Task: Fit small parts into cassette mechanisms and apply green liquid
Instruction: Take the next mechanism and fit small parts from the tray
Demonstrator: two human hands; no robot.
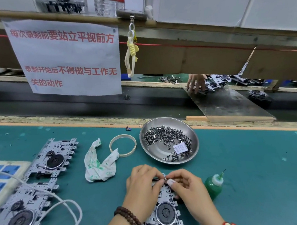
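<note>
Right now the cassette mechanism [163, 216] being worked on lies near centre on the green mat [255, 166], flywheel up, partly under both hands. Left hand [142, 185] has fingers curled over the far edge of the chassis, pinching at the same spot as the right. Right hand [183, 186] pinches a small part [165, 179] at that far edge, thumb and forefinger closed tight on it; the part itself is too small to make out.

Progress, as a judgement: fitting step is under way on this unit, part not clearly seated yet. Green liquid bottle [214, 185] stands upright just right of the right hand, untouched, so the liquid step looks still to come here. Two more mechanisms [53, 160] lie at the left, one far, one near; cannot tell if they are finished or waiting.

Around: steel dish of small dark parts [167, 139] just beyond the hands, with a paper label in it. Green-stained rag [98, 166] left of the hands, tape ring [122, 145] beyond the rag. White cable [69, 203] loops across the left mechanisms. Printed notice [65, 55] hangs over the conveyor. Another person's hand [196, 83] works at the far side.

Nothing blocks the reach to dish or bottle; the bottle sits close to the right wrist and could get knocked.
</note>
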